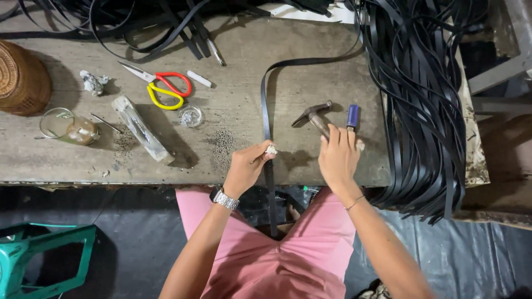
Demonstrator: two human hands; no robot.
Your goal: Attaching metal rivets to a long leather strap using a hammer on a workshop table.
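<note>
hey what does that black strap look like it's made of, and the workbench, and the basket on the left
Black strap: probably leather or a synthetic lookalike; flat, matte, bends in soft curves. The left hand pinches it beside a small whitish lump.
Workbench: looks like bare wood, grey, stained and scuffed.
Basket: woven cane or rattan by its ribbed brown weave.

A worn wooden bench [310, 50] carries scissors [163, 86], a hammer [315, 115], a glass jar [69, 127] (lying on its side), a wood block [141, 129], a basket [22, 80] and black straps [421, 105].
</note>
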